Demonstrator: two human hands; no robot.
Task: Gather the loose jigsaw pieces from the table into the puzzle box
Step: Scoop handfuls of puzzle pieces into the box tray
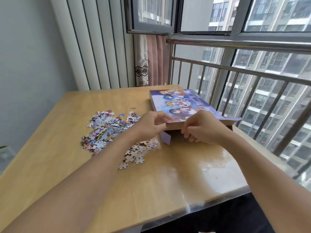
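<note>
Lying flat on the far right part of the pale wooden table (pixel 168 179), the flat purple cardboard puzzle box with a cartoon picture (pixel 178 102) has its near end open, one small purple side flap (pixel 165 137) standing out. The left hand (pixel 151 125) pinches the near top edge of the box with curled fingers. The right hand (pixel 202 126) curls its fingers at the open end, touching the flap there. The loose colourful jigsaw pieces (pixel 107 130) lie in a heap left of the box, some under the left forearm. A metal window railing (pixel 235 69) stands behind.
</note>
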